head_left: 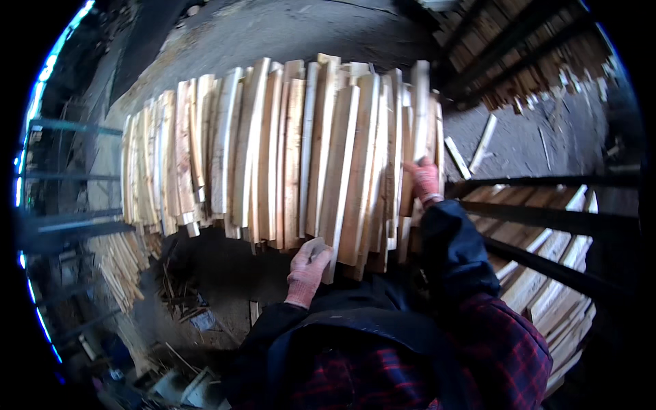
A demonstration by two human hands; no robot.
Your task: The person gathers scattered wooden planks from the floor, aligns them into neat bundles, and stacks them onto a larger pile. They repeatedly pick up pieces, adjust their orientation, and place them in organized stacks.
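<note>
I have a wide armful of slats (287, 150) in front of me, a row of pale boards standing edge to edge and running away from my chest, and my judgement is that the thing to do well here is to keep the row square and tight. My left hand (307, 268), in a pink knit glove, sits at the near end of the row, fingers curled together around the butt of one slat that sticks out a little nearer than its neighbours; I would press that end flush with the rest rather than tug it, since a pull could drag the boards beside it. My right hand (425, 179), gloved the same, is up on the right edge of the row with the fingers closed against the outermost slat, and it should hold firm as a stop so nothing slides off that side. The slats are long, thin and slightly bowed, fresh-cut, cream to light tan with darker streaks and some knots, their near ends ragged and uneven in length. A few loose ones lie on the ground (519, 143) to the right, more are stacked in a dark metal rack (547, 219) near right, and scraps litter the near left.
</note>
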